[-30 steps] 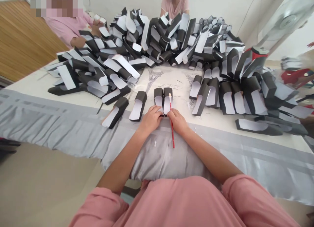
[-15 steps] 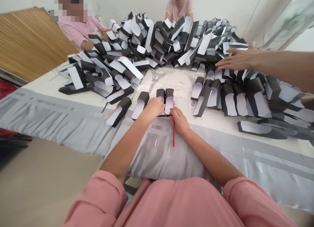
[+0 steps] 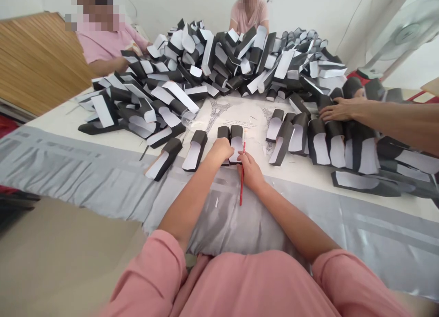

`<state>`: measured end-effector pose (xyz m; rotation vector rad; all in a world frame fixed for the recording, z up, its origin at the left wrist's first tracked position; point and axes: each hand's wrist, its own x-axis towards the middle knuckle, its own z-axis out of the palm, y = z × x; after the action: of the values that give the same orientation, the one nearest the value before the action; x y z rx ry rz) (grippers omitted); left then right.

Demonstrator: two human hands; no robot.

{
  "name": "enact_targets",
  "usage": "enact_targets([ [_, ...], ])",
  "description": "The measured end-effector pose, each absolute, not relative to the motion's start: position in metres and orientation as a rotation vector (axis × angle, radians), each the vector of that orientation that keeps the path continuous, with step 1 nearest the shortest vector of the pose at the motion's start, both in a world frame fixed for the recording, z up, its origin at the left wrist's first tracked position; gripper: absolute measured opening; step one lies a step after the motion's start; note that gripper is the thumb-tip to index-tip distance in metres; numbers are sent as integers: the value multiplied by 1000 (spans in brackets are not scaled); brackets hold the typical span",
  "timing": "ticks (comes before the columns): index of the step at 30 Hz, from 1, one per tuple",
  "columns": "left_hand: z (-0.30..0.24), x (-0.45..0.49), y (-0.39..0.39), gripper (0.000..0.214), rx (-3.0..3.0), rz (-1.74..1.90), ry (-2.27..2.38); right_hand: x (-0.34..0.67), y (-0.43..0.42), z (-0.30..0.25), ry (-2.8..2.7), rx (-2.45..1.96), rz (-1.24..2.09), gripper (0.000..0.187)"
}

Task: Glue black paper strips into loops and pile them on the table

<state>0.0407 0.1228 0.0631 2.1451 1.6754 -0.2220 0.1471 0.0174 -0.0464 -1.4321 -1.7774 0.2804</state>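
Note:
My left hand [image 3: 221, 150] lies curled over the left one of a pair of black slipper-shaped pieces with white insoles [image 3: 223, 133], standing side by side near the table's front. My right hand [image 3: 250, 170] grips a thin red-handled brush [image 3: 241, 184], its tip raised beside the right piece of the pair [image 3: 236, 143]. Two similar pieces [image 3: 192, 150] lie just left of my hands. Large heaps of these pieces [image 3: 343, 143] spread to both sides and behind. A co-worker's hand [image 3: 339, 110] rests on the heap at the right.
A printed sheet with Eiffel Tower drawings [image 3: 216, 113] lies between the heaps on a white table cover with a grey satin skirt [image 3: 103, 170]. A clear plastic cup [image 3: 189, 119] lies on its side. Two people sit beyond the heap. A fan [image 3: 404, 33] stands far right.
The co-worker's hand has come in from the right and lowered onto the right heap. My hands stay at the pair, and the view has shifted slightly.

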Motion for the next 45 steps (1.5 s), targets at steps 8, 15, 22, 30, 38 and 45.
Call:
enact_targets([
  [8, 60, 46, 128, 24, 2181, -233, 1685, 147, 18, -44, -1815, -1481, 228, 22],
  [15, 60, 46, 131, 26, 2208, -221, 1696, 147, 17, -42, -1830, -1494, 247, 21],
  [22, 57, 47, 133, 24, 2212, -210, 1701, 146, 16, -45, -1838, -1485, 212, 26],
  [30, 49, 36, 116, 30, 2346, -9, 1765, 150, 17, -32, -1733, -1302, -101, 10],
  [38, 50, 26, 68, 31, 2669, 569, 1649, 163, 25, 25, -1847, -1143, -505, 25],
  [45, 50, 21, 58, 28, 2842, 1028, 1451, 162, 41, 38, -1950, -1319, -475, 28],
])
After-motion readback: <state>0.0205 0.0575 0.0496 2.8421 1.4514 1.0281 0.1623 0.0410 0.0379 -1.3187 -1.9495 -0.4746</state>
